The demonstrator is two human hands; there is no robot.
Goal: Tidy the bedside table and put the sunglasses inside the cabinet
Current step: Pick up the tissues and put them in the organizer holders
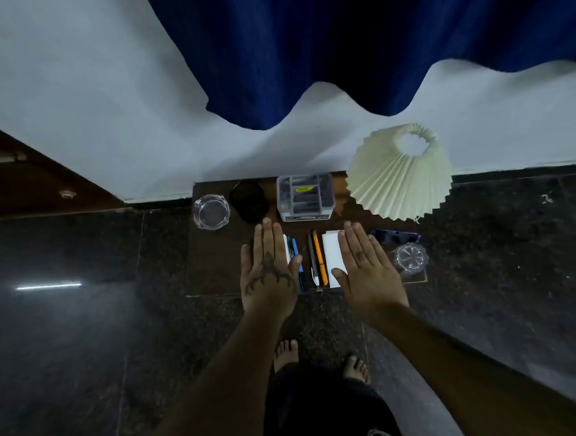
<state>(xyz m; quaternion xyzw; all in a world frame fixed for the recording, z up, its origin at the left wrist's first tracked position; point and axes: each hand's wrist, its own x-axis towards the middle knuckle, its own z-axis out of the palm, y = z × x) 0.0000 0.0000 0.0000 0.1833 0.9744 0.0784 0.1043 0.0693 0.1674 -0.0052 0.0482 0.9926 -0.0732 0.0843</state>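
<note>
The sunglasses [395,236] lie on the bedside table [214,256], just right of the right hand [367,273] and behind a small glass bowl [410,257]. Both hands are flat with straight fingers and hold nothing. The left hand [270,276] is over the left side of the table. Between the hands lie pens [318,259] and a white card [333,259]. Beyond the fingertips stand a grey organiser box [305,196], a black round object [248,201] and a glass ashtray [211,211]. A pleated lampshade [398,174] stands behind the right hand.
</note>
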